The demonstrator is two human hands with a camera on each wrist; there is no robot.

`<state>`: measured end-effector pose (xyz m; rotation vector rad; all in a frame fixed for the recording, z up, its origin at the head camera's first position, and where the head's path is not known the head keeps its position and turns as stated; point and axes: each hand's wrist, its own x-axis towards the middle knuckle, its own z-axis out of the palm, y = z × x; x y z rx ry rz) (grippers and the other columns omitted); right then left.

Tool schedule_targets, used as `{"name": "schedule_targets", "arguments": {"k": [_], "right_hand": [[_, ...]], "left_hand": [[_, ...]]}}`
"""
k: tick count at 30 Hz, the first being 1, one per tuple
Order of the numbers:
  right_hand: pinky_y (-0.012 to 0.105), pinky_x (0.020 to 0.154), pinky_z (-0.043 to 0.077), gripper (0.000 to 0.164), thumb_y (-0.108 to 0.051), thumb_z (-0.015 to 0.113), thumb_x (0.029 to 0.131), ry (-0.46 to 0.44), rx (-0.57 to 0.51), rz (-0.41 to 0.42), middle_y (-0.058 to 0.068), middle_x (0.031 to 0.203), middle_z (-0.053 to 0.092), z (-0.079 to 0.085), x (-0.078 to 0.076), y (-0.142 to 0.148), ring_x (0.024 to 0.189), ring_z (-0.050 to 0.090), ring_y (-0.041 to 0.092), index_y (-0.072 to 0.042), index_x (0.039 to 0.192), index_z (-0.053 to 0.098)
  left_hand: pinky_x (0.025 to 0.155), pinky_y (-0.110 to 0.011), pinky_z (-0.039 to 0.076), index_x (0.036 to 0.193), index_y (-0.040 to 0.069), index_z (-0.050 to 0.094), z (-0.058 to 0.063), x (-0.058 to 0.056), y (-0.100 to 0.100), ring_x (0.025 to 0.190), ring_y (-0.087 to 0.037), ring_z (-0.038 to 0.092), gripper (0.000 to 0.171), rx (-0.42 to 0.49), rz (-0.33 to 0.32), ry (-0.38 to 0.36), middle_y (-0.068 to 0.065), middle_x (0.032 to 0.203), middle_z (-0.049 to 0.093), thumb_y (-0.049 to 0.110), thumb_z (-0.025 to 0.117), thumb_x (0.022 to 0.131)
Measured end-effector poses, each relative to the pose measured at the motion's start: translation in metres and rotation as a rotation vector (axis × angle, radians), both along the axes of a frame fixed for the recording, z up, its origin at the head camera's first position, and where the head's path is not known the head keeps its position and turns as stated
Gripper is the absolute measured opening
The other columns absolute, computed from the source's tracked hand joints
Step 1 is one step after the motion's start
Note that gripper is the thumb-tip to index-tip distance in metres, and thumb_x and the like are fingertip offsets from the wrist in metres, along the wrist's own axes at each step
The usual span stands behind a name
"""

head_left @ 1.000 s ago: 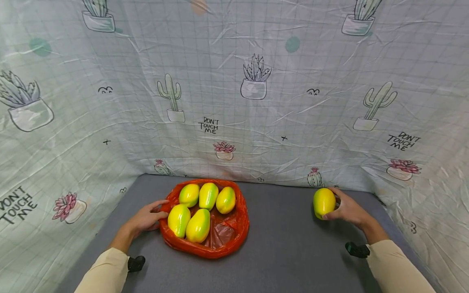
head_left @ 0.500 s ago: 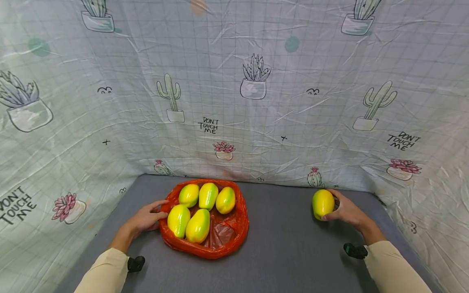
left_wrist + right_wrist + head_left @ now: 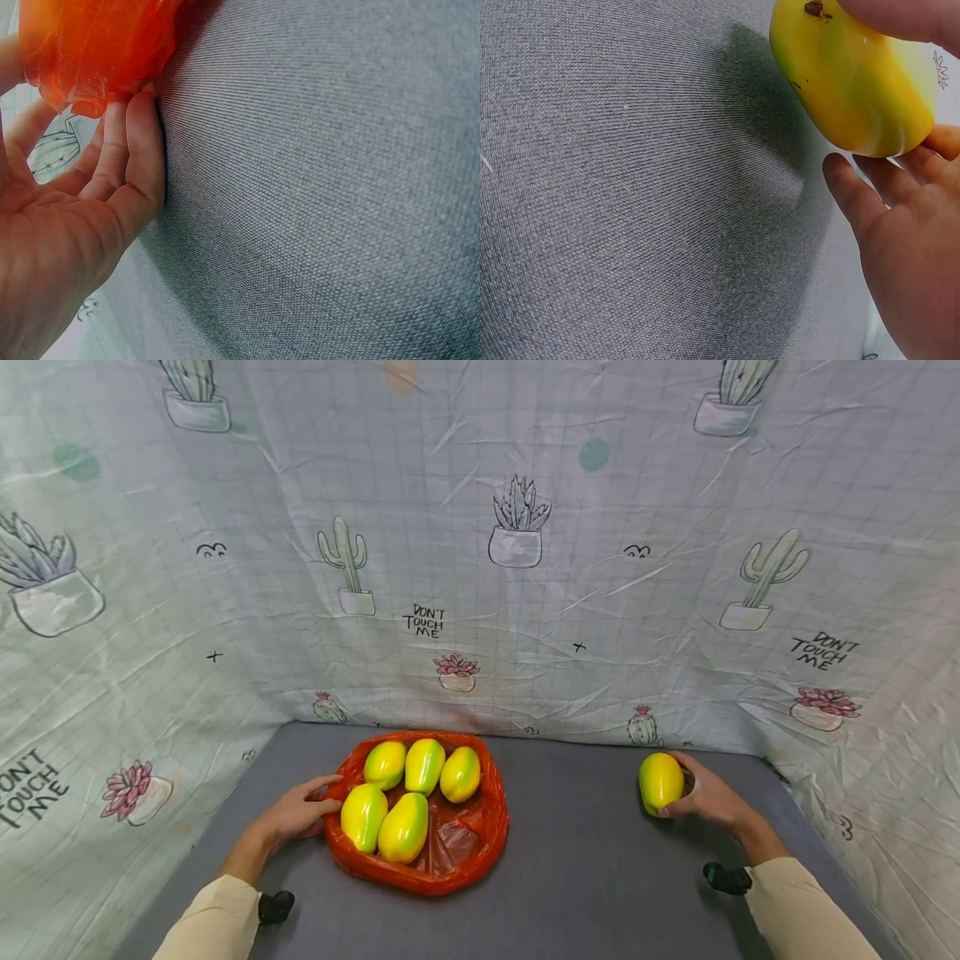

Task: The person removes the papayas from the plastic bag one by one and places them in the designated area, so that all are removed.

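Observation:
At the left side of the red plastic bag (image 3: 495, 827), my left hand (image 3: 294, 812) grips its edge. In the left wrist view, the fingers (image 3: 142, 142) reach the crumpled red plastic, and the thumb is partly cut off by the frame. Several yellow-green mangoes (image 3: 403, 827) lie inside the wide-mouthed bag. Far to the right, my right hand (image 3: 708, 792) holds a single mango (image 3: 661, 783), thumb on one side and fingers on the other. A brown stem scar marks that mango (image 3: 855, 82) in the right wrist view. Whether it touches the table cannot be told.
Grey cloth covers the table (image 3: 577, 852), which spans the gap between bag and right hand. A pale curtain (image 3: 480, 585) printed with cacti hangs close behind and along both sides. Bare bag lining shows at the bag's front right.
My right hand has shifted very slightly left with the mango in its grip. The left hand stays at the bag. The head view has tilted a little.

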<state>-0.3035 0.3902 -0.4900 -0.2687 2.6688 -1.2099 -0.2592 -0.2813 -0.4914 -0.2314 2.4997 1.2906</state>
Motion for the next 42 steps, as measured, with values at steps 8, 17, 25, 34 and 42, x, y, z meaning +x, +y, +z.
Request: {"name": "schedule_targets", "arguments": {"k": [8, 17, 25, 34, 42], "right_hand": [[0.047, 0.097, 0.049, 0.115, -0.016, 0.089, 0.076, 0.014, 0.007, -0.002, 0.038, 0.152, 0.04, -0.004, 0.001, 0.001, 0.127, 0.051, 0.046, 0.009, 0.16, 0.016], [0.055, 0.1, 0.046, 0.114, -0.014, 0.088, 0.076, 0.04, 0.012, 0.007, 0.039, 0.153, 0.038, -0.006, 0.004, 0.002, 0.126, 0.051, 0.047, 0.011, 0.16, 0.015], [0.051, 0.1, 0.044, 0.115, -0.013, 0.086, 0.077, 0.035, -0.003, 0.033, 0.038, 0.154, 0.036, -0.006, 0.005, 0.002, 0.126, 0.049, 0.045, 0.011, 0.161, 0.011], [0.076, 0.117, 0.021, 0.123, -0.013, 0.087, 0.077, 0.001, -0.066, 0.037, 0.039, 0.167, 0.007, -0.003, 0.005, 0.003, 0.152, 0.014, 0.06, 0.008, 0.163, 0.001], [0.077, 0.117, 0.019, 0.12, -0.019, 0.087, 0.081, 0.004, -0.058, 0.03, 0.035, 0.17, 0.005, 0.008, 0.003, 0.0, 0.153, 0.009, 0.063, 0.003, 0.165, 0.004]], "left_hand": [[0.1, -0.049, 0.058, 0.159, 0.01, 0.039, -0.002, 0.003, 0.0, 0.132, -0.044, 0.053, 0.069, 0.02, -0.007, -0.003, -0.037, 0.158, 0.033, 0.035, 0.065, 0.101], [0.1, -0.048, 0.058, 0.159, 0.011, 0.039, -0.003, 0.002, 0.001, 0.13, -0.042, 0.055, 0.069, 0.026, 0.0, -0.002, -0.035, 0.157, 0.034, 0.036, 0.066, 0.101], [0.098, -0.047, 0.059, 0.159, 0.01, 0.039, -0.003, 0.003, 0.002, 0.128, -0.039, 0.056, 0.068, 0.025, -0.006, 0.003, -0.035, 0.157, 0.035, 0.034, 0.065, 0.101], [0.1, -0.049, 0.058, 0.16, 0.011, 0.038, -0.004, 0.0, 0.001, 0.13, -0.041, 0.056, 0.068, 0.024, -0.003, -0.001, -0.034, 0.158, 0.034, 0.035, 0.064, 0.101], [0.096, -0.044, 0.059, 0.159, 0.008, 0.038, -0.003, 0.002, -0.001, 0.126, -0.037, 0.058, 0.067, 0.048, -0.012, 0.02, -0.035, 0.156, 0.038, 0.032, 0.064, 0.102]]}}
